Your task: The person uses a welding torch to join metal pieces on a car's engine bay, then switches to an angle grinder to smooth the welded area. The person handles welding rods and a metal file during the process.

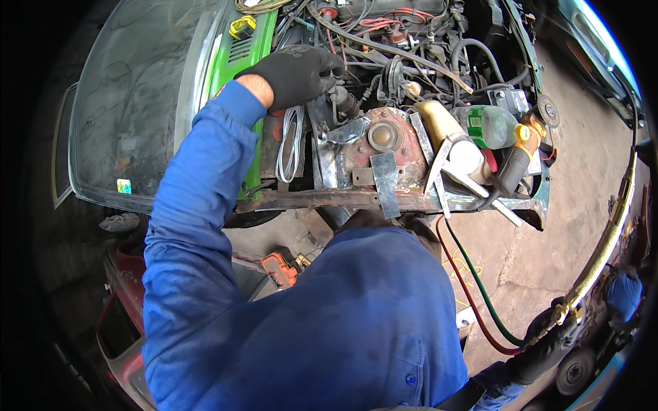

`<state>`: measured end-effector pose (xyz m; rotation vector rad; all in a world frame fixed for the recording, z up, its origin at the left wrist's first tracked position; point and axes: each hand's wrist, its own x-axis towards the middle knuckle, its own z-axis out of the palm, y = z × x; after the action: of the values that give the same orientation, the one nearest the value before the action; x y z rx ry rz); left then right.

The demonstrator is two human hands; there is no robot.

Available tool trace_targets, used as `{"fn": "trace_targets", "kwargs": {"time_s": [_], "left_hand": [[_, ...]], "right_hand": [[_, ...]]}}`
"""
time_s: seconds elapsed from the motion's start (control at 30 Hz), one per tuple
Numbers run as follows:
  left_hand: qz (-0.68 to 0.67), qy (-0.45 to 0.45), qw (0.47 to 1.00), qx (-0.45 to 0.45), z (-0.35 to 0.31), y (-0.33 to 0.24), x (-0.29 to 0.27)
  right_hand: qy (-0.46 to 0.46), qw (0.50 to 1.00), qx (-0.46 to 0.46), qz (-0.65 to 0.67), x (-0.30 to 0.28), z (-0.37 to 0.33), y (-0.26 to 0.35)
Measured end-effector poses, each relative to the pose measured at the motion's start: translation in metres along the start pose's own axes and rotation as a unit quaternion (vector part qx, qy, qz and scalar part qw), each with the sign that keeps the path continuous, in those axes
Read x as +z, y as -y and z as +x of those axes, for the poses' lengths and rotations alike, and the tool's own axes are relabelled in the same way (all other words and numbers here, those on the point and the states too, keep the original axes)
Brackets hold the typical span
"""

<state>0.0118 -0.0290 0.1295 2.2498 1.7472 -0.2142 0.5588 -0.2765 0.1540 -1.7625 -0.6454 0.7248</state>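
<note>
My left hand, in a black glove, is over the open engine bay with its fingers curled together. Whatever they may hold is hidden. Just below the fingertips is a dark cylinder-shaped part, and a loop of pale wire hangs beside the wrist. At the lower right my right hand, also black-gloved, grips a long brass gas torch by its valve end. A red hose and a green hose run to it. The torch slants up along the right rim, away from the car.
On the inner wing lie a rusty domed mount, a metal strip, locking pliers, a plastic bottle and an angle grinder. A yellow tape measure sits by the windscreen. An orange tool is below. Other cars stand around.
</note>
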Motion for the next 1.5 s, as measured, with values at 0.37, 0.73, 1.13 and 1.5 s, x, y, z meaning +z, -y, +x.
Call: {"fn": "trace_targets", "kwargs": {"time_s": [0.37, 0.73, 1.13, 1.5], "left_hand": [[-0.042, -0.147, 0.985, -0.082, 0.027, 0.074, 0.026], [-0.069, 0.033, 0.974, -0.214, 0.012, 0.084, 0.033], [-0.082, -0.210, 0.949, -0.222, -0.029, 0.110, -0.046], [-0.096, -0.223, 0.960, -0.139, -0.045, 0.083, -0.065]], "right_hand": [[0.038, 0.993, -0.062, -0.092, 0.001, 0.002, -0.008], [0.026, 0.975, -0.105, -0.192, 0.011, 0.006, -0.006], [0.094, 0.993, -0.025, -0.066, 0.019, 0.009, 0.013], [0.085, 0.989, -0.035, -0.118, 0.016, -0.010, 0.010]]}}
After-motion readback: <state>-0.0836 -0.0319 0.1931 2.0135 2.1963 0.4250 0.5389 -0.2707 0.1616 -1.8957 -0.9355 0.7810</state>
